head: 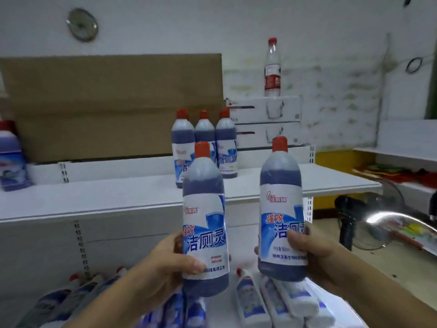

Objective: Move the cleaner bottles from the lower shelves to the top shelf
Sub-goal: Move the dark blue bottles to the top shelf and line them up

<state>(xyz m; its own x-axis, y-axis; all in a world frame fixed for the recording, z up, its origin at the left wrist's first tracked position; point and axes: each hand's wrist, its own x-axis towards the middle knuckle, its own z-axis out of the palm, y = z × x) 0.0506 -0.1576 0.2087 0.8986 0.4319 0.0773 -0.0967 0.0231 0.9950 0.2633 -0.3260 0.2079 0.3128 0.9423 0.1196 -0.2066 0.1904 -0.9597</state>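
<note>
**Hands: one cleaner bottle each, held up in front of the top shelf**

Left hand (165,261) grips the left bottle (204,221) low on its label, thumb across the front and fingers curled round the far side. Right hand (314,254) grips the right bottle (281,209) at the lower label in the same way, thumb in front. Both bottles are upright with red caps up. They hold dark blue liquid, and their white-and-blue labels face the camera. The two are apart, not touching. The right bottle sits slightly higher in frame.

Top shelf (118,197): a white board behind the held bottles.
- Three bottles (204,129) stand upright on it in a tight cluster near the middle, partly hidden by the left bottle's cap.
- An edge bottle (11,157) stands at the far left, cut off by the frame.
- Cardboard (113,102) stands along the back of the shelf, on the left.
- White boxes (267,110) are stacked two high at the right rear.
- A clear water bottle (272,67) with a red cap stands on the upper box.

Lower shelf, bottom of frame: lying bottles (250,297) rest on their sides beneath and beside the hands, caps pointing away from the camera. They are too blurred to count.

Right of the shelving stands a fan (364,221) with a wire guard. Beyond it are more shelves with coloured goods, indistinct.
</note>
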